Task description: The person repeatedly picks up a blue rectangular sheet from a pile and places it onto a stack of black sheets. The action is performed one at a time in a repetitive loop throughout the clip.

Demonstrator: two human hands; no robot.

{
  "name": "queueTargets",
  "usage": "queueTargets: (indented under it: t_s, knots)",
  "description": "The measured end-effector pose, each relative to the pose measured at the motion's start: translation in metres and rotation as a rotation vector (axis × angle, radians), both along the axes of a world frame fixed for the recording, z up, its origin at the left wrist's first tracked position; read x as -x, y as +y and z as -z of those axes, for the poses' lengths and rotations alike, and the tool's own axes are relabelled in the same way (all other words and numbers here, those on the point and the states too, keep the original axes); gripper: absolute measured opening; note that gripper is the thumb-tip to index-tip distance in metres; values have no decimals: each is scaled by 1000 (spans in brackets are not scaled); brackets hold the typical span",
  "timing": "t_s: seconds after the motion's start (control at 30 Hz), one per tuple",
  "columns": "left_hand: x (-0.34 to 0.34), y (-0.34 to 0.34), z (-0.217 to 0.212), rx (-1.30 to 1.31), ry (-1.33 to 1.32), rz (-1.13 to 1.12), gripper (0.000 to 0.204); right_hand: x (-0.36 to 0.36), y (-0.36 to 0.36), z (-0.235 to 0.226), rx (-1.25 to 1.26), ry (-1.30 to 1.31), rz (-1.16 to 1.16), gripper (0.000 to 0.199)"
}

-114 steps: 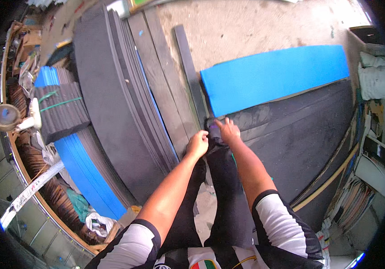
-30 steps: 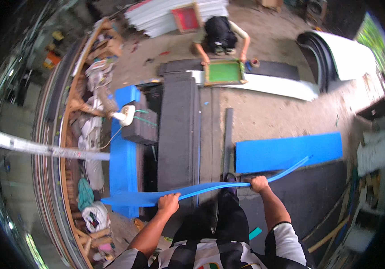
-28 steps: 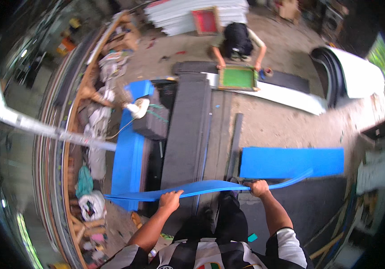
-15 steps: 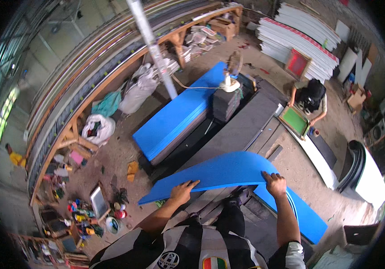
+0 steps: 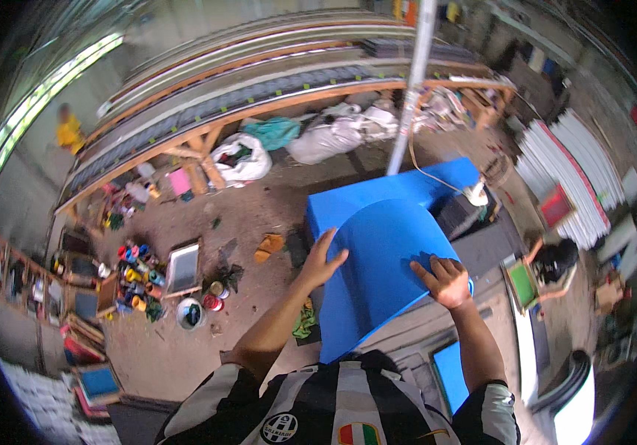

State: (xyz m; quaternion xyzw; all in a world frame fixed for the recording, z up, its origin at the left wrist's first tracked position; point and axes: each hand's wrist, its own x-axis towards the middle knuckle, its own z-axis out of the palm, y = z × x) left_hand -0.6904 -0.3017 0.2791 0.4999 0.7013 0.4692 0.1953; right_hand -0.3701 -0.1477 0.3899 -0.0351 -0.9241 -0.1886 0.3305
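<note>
A large blue foam sheet [image 5: 385, 256] bows upward in front of me, its near end hanging down close to my shirt. My left hand [image 5: 323, 263] is at the sheet's left edge, fingers spread and thumb apart; whether it touches the edge is hard to tell. On the sheet's right side rests my right hand [image 5: 444, 282], its fingers apart on the surface. Behind the bowed sheet lies a stack of blue sheets [image 5: 441, 170]. Another blue piece [image 5: 450, 378] lies low, beside my right forearm.
Dark sheets [image 5: 489, 248] lie to the right. A person [image 5: 556, 263] there handles a green framed screen [image 5: 521, 283]. A metal pole [image 5: 411, 89] rises beyond the stack. Paint containers [image 5: 140, 278], a white bucket [image 5: 190, 314] and a framed screen [image 5: 183, 267] stand on the left floor.
My view has swung left. The blue sheet has turned and moved toward the blue stack, bowing more strongly. Both hands have shifted on it, and the right no longer grips its near edge.
</note>
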Motion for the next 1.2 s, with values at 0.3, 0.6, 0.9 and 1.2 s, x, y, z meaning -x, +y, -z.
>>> queueTargets:
  t_s: [0.3,0.6,0.9,1.2]
  knots:
    - [133,-85,-129,294,-970,3,86,125,-43,-47,-138,138,-460,37]
    - [191,-162,-104,-146,-762,75,74,226,-99,35,1179,689,-261,59]
    - [312,-200,-118,-177,-612,85,52,352,-155,24,1841,555,-148,76]
    - [429,-129,-163,-111,-1374,182,78,407,-120,-16,1583,588,-203,79]
